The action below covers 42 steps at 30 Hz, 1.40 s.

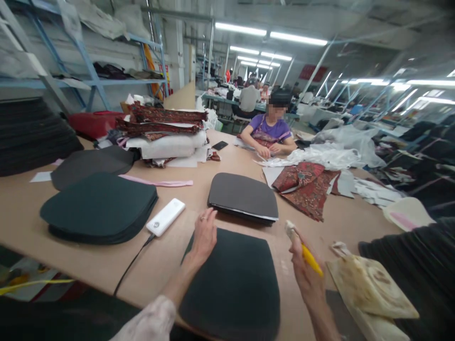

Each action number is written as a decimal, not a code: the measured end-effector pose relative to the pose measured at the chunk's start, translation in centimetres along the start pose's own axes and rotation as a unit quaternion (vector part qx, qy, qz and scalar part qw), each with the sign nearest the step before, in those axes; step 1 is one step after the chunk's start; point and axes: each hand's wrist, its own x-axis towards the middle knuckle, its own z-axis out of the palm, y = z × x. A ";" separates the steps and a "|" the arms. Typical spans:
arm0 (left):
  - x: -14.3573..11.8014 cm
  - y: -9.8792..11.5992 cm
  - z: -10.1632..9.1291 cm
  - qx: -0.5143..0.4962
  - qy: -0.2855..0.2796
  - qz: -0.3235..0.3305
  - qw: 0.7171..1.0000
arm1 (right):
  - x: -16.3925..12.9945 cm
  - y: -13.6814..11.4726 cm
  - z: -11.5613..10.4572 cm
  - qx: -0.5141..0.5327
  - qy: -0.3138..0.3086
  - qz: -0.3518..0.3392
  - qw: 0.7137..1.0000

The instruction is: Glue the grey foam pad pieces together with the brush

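Left hand (204, 234) rests open-palmed on the dark grey rounded foam seat pad (234, 284), right hand (305, 272) grips a yellow-handled brush (307, 253); pad looks light, floppy, best held by its edge.

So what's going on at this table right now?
The person's left hand lies flat on the top edge of a dark foam pad at the near edge of the table. The right hand holds a yellow-handled brush raised just right of the pad. Another pad lies beyond, with a stack of pads and a white power bank to the left. A co-worker sits across handling fabric.
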 end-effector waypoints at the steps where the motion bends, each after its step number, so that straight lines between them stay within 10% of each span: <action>1: 1.5 1.0 1.0 -0.002 -0.020 0.031 0.999 | 1.9 -1.5 0.6 0.055 -0.014 0.013 0.998; 5: 6.3 3.6 4.8 0.019 -0.128 0.111 0.985 | 8.9 -7.1 5.2 0.241 -0.103 0.036 0.965; 10: 8.7 1.8 7.7 0.065 -0.171 0.138 0.973 | 13.4 -11.6 12.0 0.322 -0.258 -0.025 0.911; 23: 9.4 0.8 7.2 0.000 -0.255 0.109 0.961 | 13.7 -10.8 20.4 0.220 -0.452 -0.063 0.862; 36: 9.4 -0.1 7.1 -0.078 -0.269 0.105 0.954 | 22.9 -10.4 29.1 0.262 -0.321 -0.091 0.906; 42: 9.7 -0.2 6.9 -0.091 -0.284 0.097 0.949 | 26.8 -9.5 28.8 0.227 -0.264 -0.092 0.933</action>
